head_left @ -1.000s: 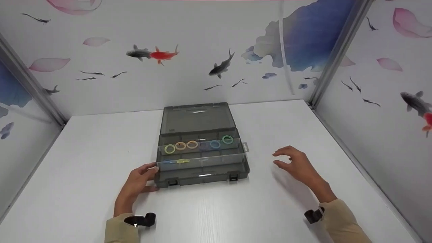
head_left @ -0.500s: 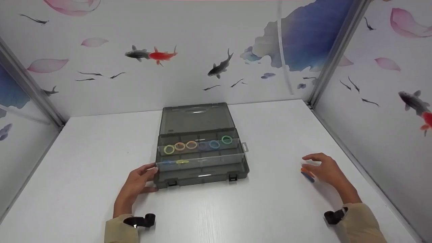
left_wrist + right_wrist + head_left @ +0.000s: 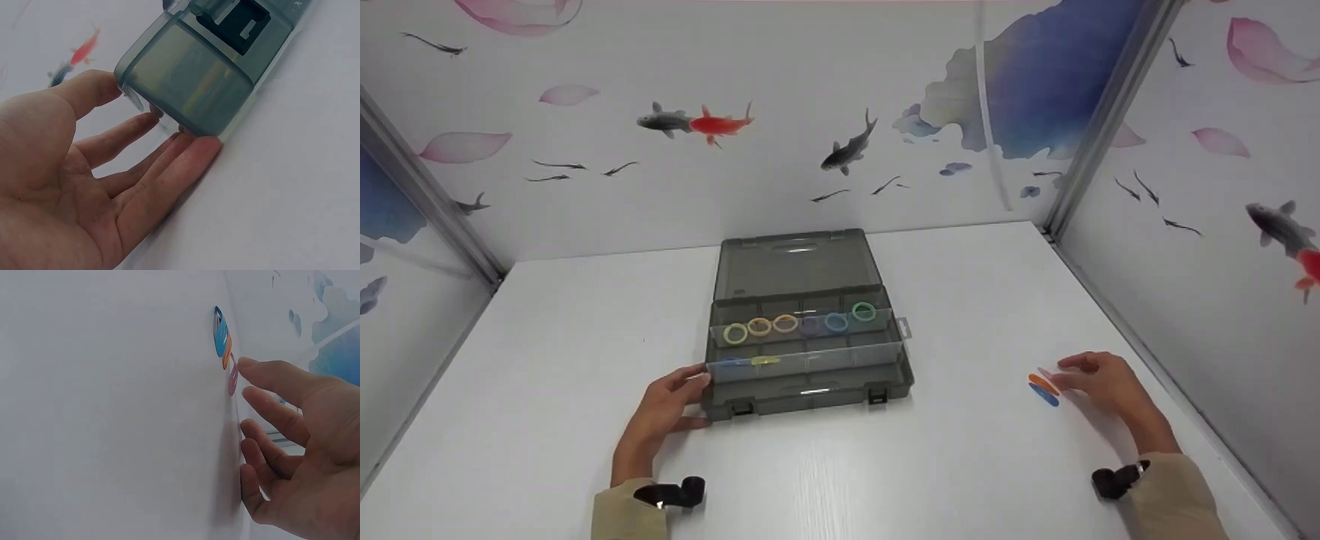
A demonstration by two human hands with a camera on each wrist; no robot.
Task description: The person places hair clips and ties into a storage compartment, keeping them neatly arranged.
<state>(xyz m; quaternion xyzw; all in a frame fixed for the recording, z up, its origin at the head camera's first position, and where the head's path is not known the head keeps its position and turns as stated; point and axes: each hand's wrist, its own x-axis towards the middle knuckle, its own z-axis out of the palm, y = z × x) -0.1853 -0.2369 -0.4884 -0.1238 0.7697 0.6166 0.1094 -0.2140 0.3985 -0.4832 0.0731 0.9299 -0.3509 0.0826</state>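
Observation:
A grey translucent compartment box [image 3: 802,274] lies with its lid laid back; my left hand [image 3: 661,405] rests against its near left corner. The left wrist view has the fingers fairly straight, touching the box end [image 3: 191,73]. Coloured hair ties, among them a green hair tie [image 3: 853,312], sit along the back row. A blue clip [image 3: 730,361] and a yellow clip [image 3: 765,360] lie further forward. At the right, my right hand [image 3: 1114,386] hovers by a pink snap clip [image 3: 233,379], an orange snap clip [image 3: 1043,385] and a blue snap clip [image 3: 1044,395]. Its fingers are apart, gripping nothing.
The box stands on a white table [image 3: 825,480], with a hang tab [image 3: 906,327] sticking out at its right side. Two black latches, including the right latch [image 3: 877,396], face the front. Printed panels [image 3: 780,180] enclose the back and sides.
My right hand has shifted right and slightly nearer me, uncovering the blue, orange and pink clips on the table. The left hand has kept its place at the box corner.

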